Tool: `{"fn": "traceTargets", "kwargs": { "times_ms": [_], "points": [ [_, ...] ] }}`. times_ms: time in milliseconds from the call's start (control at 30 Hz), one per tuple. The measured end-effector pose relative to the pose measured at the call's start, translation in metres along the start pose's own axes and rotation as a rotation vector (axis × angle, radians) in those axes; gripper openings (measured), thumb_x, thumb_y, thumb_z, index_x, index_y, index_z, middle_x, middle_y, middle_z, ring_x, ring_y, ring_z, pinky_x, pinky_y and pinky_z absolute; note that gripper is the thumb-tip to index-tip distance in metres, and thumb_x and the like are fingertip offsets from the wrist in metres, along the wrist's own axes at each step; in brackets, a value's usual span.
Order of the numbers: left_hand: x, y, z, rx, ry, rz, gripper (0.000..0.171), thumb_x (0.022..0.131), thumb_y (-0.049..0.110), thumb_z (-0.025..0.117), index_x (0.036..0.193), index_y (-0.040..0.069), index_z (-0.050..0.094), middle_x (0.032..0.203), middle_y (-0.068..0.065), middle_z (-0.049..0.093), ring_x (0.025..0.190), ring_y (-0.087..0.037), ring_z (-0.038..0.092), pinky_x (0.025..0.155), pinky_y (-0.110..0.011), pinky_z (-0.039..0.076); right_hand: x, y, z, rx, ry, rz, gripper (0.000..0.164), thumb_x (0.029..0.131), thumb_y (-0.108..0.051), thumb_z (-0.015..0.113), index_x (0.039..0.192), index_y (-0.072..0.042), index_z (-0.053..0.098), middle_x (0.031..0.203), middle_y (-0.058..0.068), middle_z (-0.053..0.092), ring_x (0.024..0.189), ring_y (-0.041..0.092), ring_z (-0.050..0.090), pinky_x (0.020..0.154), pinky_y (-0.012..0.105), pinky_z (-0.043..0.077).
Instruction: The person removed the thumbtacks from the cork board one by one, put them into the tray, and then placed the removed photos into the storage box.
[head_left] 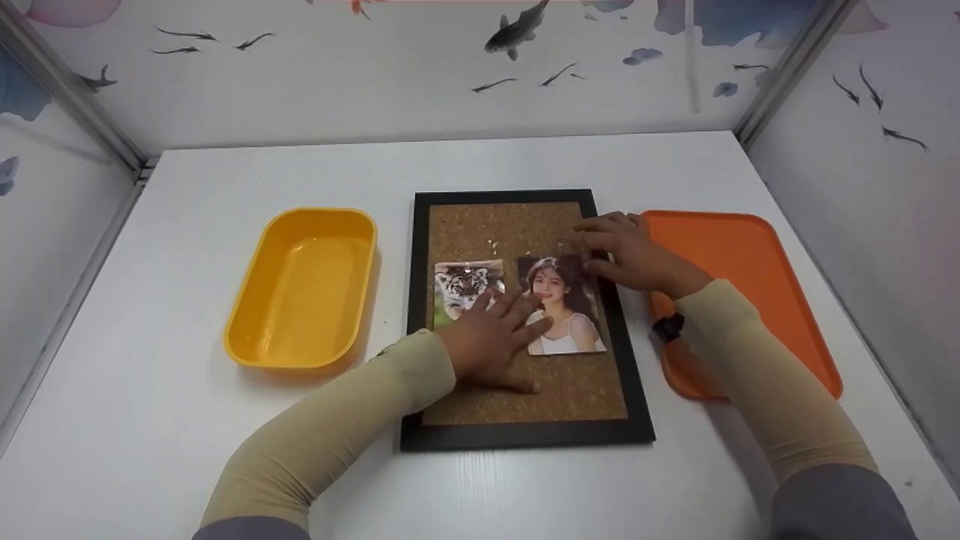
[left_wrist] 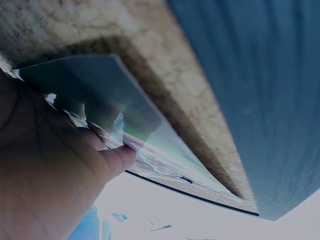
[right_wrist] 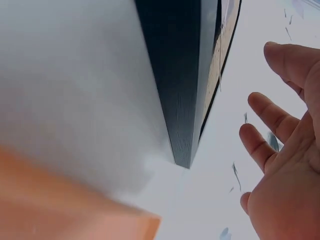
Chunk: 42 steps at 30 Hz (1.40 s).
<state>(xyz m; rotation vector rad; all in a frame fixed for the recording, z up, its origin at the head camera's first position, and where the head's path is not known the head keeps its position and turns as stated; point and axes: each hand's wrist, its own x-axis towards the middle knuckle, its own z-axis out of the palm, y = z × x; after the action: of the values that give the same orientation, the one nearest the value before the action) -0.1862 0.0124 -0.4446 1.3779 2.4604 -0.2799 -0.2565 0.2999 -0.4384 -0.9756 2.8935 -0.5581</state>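
Tiger photo [head_left: 459, 285]: lies on the left part of the cork board [head_left: 525, 409], with near edge bowed up off the cork in the left wrist view. Sits partly under the left grip [head_left: 495, 341], fingers straight and spread, tips over the left side of the portrait [head_left: 562, 330] just to the right. Right grip [head_left: 631, 251]: also spread, with fingers loosely bent, by the portrait's far right corner and the right bar of the black frame [head_left: 529, 435]; cannot tell whether touching. Cork board: rests on the white surface [head_left: 187, 442] between the yellow tray [head_left: 300, 307] at left and the orange tray [head_left: 739, 262] at right, the latter partly beneath the right forearm [head_left: 757, 367].
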Motion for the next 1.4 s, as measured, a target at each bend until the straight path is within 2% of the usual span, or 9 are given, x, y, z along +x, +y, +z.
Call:
{"fn": "traceTargets", "kwargs": {
  "times_ms": [167, 233, 467, 633, 833, 1067, 1400],
  "points": [
    [-0.001, 0.0, 0.0, -0.017, -0.007, -0.006, 0.098, 0.086, 0.084, 0.032, 0.161, 0.027, 0.003, 0.166, -0.008, -0.007, 0.15, -0.035, -0.005, 0.117, -0.056, 0.013, -0.008, 0.001, -0.004, 0.009, 0.01, -0.02, 0.005, 0.096, -0.014, 0.066, 0.101, -0.013, 0.067, 0.145, 0.017, 0.048, 0.13, 0.037, 0.039, 0.1, 0.064, 0.025],
    [0.0, 0.0, 0.0, -0.02, -0.007, -0.005, 0.098, 0.086, 0.084, 0.031, 0.161, 0.027, 0.002, 0.166, -0.008, -0.007, 0.15, -0.034, -0.006, 0.117, -0.056, 0.013, -0.012, 0.0, -0.006, -0.003, 0.014, -0.03, 0.003, 0.096, -0.013, 0.066, 0.094, -0.013, 0.065, 0.144, 0.016, 0.049, 0.13, 0.037, 0.04, 0.1, 0.062, 0.029],
    [0.0, -0.001, 0.0, -0.043, 0.0, 0.002, 0.097, 0.087, 0.083, 0.034, 0.161, 0.027, 0.005, 0.166, -0.008, -0.005, 0.151, -0.035, -0.002, 0.117, -0.056, 0.011, -0.023, -0.003, -0.015, -0.088, 0.035, -0.049, 0.004, 0.094, -0.011, 0.068, 0.093, -0.01, 0.064, 0.143, 0.016, 0.05, 0.129, 0.039, 0.042, 0.096, 0.063, 0.034],
    [0.0, -0.001, 0.0, -0.038, -0.005, 0.001, 0.097, 0.087, 0.083, 0.034, 0.161, 0.027, 0.005, 0.166, -0.008, -0.006, 0.151, -0.035, 0.0, 0.117, -0.056, 0.011, -0.03, 0.001, -0.016, -0.093, 0.05, -0.031, 0.009, 0.091, -0.005, 0.07, 0.092, -0.013, 0.066, 0.14, 0.016, 0.052, 0.127, 0.038, 0.044, 0.093, 0.064, 0.032],
    [0.001, -0.001, 0.0, -0.031, -0.011, -0.007, 0.098, 0.086, 0.084, 0.033, 0.161, 0.028, 0.004, 0.166, -0.008, -0.006, 0.151, -0.035, 0.0, 0.117, -0.055, 0.011, -0.04, 0.006, -0.017, -0.091, 0.079, -0.021, 0.011, 0.09, -0.005, 0.07, 0.09, -0.015, 0.065, 0.137, 0.015, 0.055, 0.122, 0.037, 0.046, 0.09, 0.062, 0.033],
    [-0.001, 0.0, -0.002, -0.044, -0.017, -0.008, 0.097, 0.087, 0.083, 0.033, 0.161, 0.028, 0.004, 0.166, -0.008, -0.007, 0.15, -0.036, 0.001, 0.117, -0.056, 0.01, -0.055, 0.014, -0.021, -0.092, 0.085, 0.013, 0.017, 0.09, -0.005, 0.071, 0.087, -0.019, 0.062, 0.138, 0.015, 0.055, 0.126, 0.04, 0.043, 0.091, 0.066, 0.03],
    [0.0, 0.0, 0.0, -0.051, -0.008, -0.009, 0.098, 0.086, 0.084, 0.034, 0.161, 0.028, 0.004, 0.166, -0.008, -0.007, 0.151, -0.034, -0.005, 0.117, -0.056, 0.01, -0.081, 0.028, -0.021, -0.133, 0.114, 0.096, 0.018, 0.09, -0.002, 0.071, 0.086, -0.017, 0.062, 0.136, 0.017, 0.056, 0.125, 0.041, 0.043, 0.085, 0.064, 0.029]
  ]
}}
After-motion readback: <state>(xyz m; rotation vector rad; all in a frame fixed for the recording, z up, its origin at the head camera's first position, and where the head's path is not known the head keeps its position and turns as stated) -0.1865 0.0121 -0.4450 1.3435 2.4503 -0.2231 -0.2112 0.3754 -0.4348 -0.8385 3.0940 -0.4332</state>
